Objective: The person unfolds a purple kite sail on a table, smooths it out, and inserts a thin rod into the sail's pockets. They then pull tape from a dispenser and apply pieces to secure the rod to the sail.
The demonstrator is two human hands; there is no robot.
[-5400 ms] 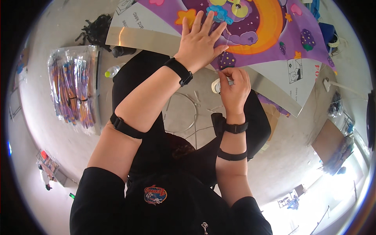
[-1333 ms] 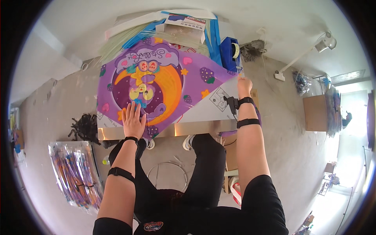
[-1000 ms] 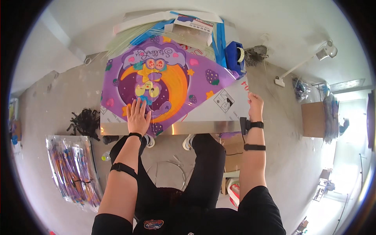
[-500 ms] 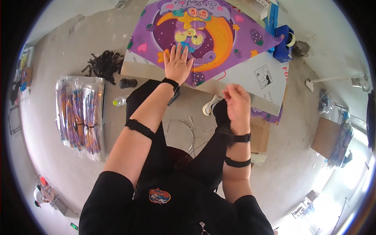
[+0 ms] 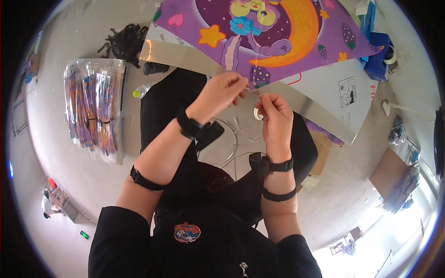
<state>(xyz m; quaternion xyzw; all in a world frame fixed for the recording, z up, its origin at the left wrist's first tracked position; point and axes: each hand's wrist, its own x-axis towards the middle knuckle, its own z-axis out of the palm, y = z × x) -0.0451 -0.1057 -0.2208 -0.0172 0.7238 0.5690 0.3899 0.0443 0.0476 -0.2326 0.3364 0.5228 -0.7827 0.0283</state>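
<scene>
Our once-flat left hand [image 5: 219,95] curls near our pinched right hand [image 5: 278,119] (grips unclear), both now tending the purple sheet [image 5: 266,37] by the surface's [image 5: 320,95] near edge.

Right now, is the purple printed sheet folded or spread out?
Spread out, where visible: the purple printed sheet lies open, its orange moon and yellow star showing. Its far part is outside the picture, so I cannot tell there.

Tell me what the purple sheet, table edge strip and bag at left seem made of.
Purple sheet: fabric or plastic film, looking thin, smooth and slightly sheeny. Edge strip: probably metal, from its bright glint. Bag: glossy plastic, wrinkled and see-through.
</scene>
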